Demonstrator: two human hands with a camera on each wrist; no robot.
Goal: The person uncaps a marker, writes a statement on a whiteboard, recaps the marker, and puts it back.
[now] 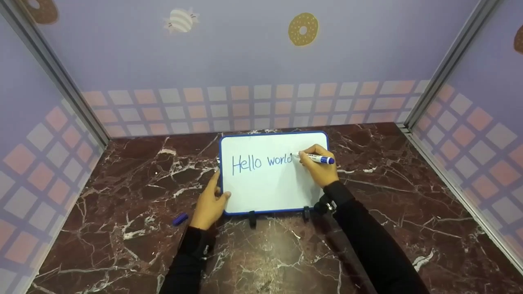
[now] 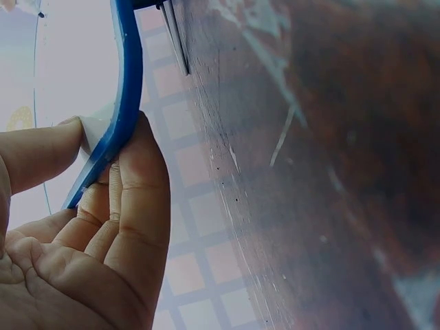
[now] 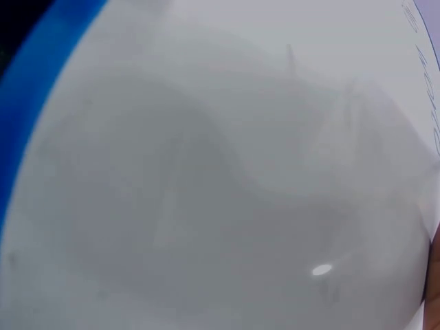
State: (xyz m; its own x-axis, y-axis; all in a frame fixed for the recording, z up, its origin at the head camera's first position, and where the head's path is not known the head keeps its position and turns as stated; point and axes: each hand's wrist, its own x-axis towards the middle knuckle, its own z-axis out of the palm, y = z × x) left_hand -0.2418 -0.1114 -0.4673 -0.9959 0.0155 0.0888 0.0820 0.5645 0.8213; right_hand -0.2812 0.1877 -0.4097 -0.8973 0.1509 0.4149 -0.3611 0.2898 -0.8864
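A small whiteboard (image 1: 269,192) with a blue frame stands propped on the table, bearing the blue handwriting "Hello world" (image 1: 261,162). My left hand (image 1: 210,203) grips its lower left edge; in the left wrist view the thumb (image 2: 48,151) lies on the white face and the fingers (image 2: 141,206) are behind the blue frame (image 2: 128,75). My right hand (image 1: 320,167) pinches a white marker (image 1: 316,158) with a blue end, its tip at the "d" on the board. The right wrist view is filled mostly by the board's white surface (image 3: 172,172).
A blue marker cap (image 1: 180,219) lies on the dark red marbled table (image 1: 143,237), left of the board. Two black feet (image 1: 252,219) support the board's lower edge. Patterned walls (image 1: 253,61) rise behind and on both sides.
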